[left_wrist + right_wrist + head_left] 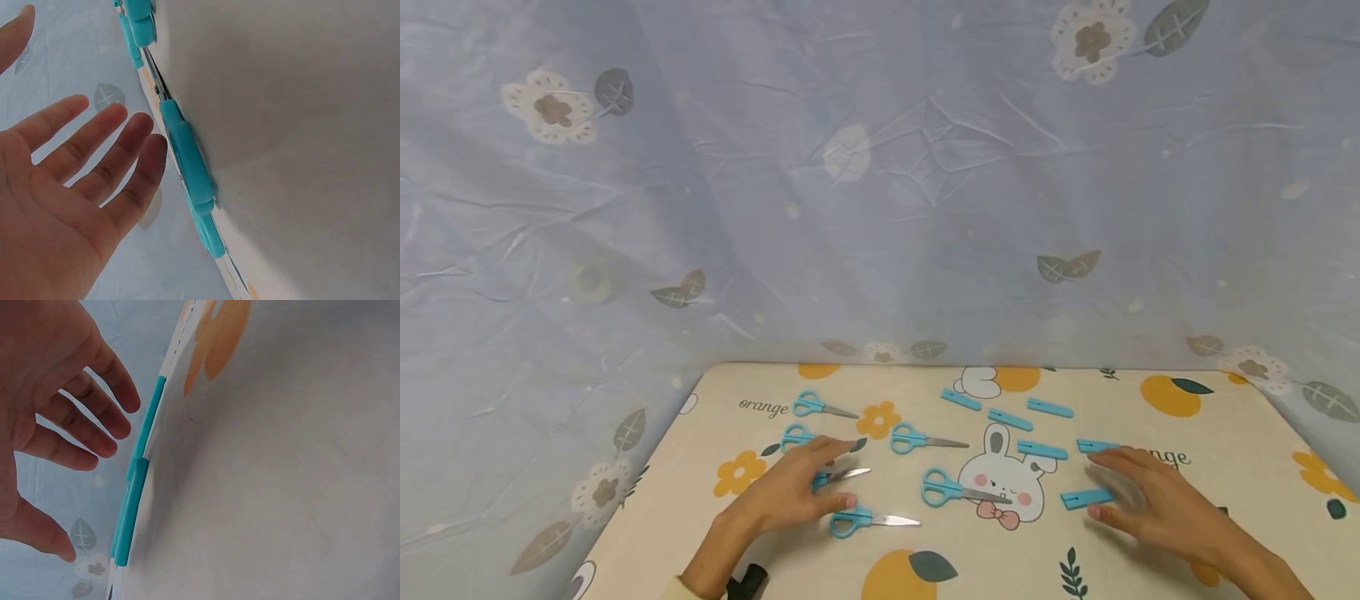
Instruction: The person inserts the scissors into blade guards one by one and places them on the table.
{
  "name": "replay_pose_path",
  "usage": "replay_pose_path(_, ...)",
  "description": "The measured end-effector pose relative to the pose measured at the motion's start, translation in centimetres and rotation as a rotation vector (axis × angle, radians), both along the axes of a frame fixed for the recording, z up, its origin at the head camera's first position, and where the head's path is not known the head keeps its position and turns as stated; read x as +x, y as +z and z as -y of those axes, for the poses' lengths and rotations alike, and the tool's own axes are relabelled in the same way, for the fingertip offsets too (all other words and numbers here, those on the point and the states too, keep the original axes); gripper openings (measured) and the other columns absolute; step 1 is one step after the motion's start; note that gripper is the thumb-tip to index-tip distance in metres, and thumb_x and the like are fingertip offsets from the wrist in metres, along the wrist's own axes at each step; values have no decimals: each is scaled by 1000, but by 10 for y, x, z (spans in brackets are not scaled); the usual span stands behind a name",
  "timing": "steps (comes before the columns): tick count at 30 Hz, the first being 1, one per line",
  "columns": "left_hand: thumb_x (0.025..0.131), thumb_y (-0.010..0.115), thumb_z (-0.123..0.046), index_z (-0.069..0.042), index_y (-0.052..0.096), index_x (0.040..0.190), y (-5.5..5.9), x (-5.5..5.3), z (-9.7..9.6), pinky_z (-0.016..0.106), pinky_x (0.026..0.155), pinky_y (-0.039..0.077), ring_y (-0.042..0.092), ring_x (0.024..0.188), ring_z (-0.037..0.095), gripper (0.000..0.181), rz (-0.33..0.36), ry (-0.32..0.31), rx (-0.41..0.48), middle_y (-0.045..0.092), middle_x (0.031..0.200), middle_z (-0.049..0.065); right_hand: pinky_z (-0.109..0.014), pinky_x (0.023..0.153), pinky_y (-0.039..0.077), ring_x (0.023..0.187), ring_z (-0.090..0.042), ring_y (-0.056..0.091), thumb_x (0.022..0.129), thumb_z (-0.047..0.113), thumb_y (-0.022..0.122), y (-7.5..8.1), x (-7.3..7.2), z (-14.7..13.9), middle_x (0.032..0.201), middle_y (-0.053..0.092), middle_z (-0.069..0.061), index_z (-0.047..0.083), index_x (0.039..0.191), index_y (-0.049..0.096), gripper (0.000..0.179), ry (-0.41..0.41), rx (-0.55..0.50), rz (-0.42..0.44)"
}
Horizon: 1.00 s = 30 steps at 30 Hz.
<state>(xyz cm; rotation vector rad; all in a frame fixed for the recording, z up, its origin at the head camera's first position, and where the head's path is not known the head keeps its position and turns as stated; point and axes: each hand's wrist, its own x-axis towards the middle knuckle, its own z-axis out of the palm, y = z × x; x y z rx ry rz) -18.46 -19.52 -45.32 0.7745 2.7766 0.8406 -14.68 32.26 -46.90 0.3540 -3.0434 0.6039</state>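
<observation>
Several small scissors with light blue handles lie with blades pointing right. My left hand [793, 492] hovers over the left ones, fingers spread and holding nothing. It partly covers one pair of scissors [842, 475]; another pair [850, 521] lies by its thumb. Scissors also lie at the middle [943, 487]. To the right are several light blue blade covers. My right hand [1157, 504] is over the rightmost ones, fingers apart with nothing in them. One blade cover [1086, 499] lies by its thumb, another [1097, 446] at its fingertips. In the left wrist view, scissors handles [190, 162] appear beyond the fingers.
A cream cloth [1000, 575] printed with oranges, flowers and a rabbit covers the table. Behind it hangs a pale blue-grey patterned curtain [880, 208], which also runs along the left side. A black object [748, 579] shows beside my left wrist.
</observation>
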Motion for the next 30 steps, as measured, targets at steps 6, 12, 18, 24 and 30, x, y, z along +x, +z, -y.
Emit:
replay_pose_path(6,94,80,-52,-12,62,151,1,3,-5,65,117,47,57,142,38,72,1,-33,-5,61,154,13,-77,107,47,133,-50,59,82,58,88,2,-3,3,145,64,-20,9,138,71,76,44,13,37)
replay_pose_path(12,93,81,-53,-14,68,145,-1,6,-8,47,109,57,66,125,21,66,3,-65,-21,70,139,0,-71,108,51,130,-43,63,83,54,89,3,-5,6,138,69,-12,11,134,75,68,115,7,44)
replay_pose_path(18,91,85,-49,-12,72,140,-5,6,-9,29,92,58,64,103,8,63,18,-109,-12,74,119,-4,-63,107,55,125,-35,66,86,53,87,2,-10,6,130,71,-1,14,129,78,59,178,32,68)
replay_pose_path(24,87,89,-48,-13,75,135,-7,6,-12,25,86,56,60,96,4,61,5,-118,-34,73,109,-9,-46,97,61,111,-18,65,88,53,85,-1,-12,5,122,68,10,20,125,81,50,251,66,33)
replay_pose_path(30,84,92,-44,-17,78,130,-5,10,-16,24,85,54,58,93,3,55,-22,-116,-96,70,107,-13,-38,94,62,104,-8,60,89,45,86,-1,-15,6,117,67,13,20,122,83,42,261,70,33)
